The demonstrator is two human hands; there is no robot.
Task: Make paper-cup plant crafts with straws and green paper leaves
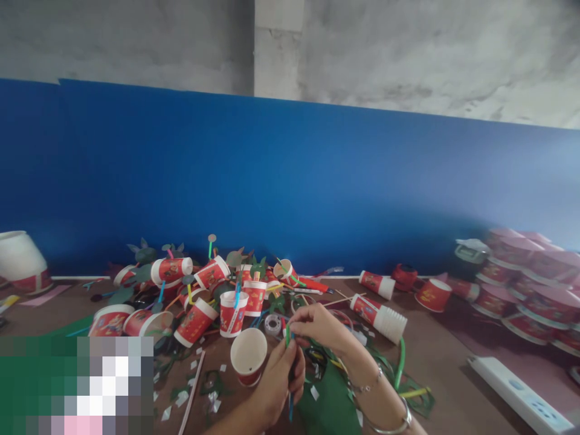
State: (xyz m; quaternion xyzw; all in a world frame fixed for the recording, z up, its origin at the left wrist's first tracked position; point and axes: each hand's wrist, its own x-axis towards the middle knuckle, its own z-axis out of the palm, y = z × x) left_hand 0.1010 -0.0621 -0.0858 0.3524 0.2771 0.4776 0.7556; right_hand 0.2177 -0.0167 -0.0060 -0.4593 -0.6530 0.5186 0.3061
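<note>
Upright in my left hand point(280, 373) is a thin blue straw point(291, 409), its lower end sticking out below the closed fingers. A short green piece point(287, 336) shows at the top beside it; whether it is a second straw I cannot tell. My right hand point(317, 324) bends over from the right, fingertips pinched at that upper end. The exact contact is partly hidden by the fingers. Just left of my hands stands a paper cup point(249, 355), with a small dark spot inside on its bottom. Behind them lies a roll of clear tape point(272, 325).
Red-and-white paper cups point(196, 323) with straws lie heaped at the back left. Green paper point(336, 396) and scraps cover the front. A stack of cups point(380, 318) lies to the right, near a white power strip point(521, 393). A blue partition point(290, 181) stands behind the table.
</note>
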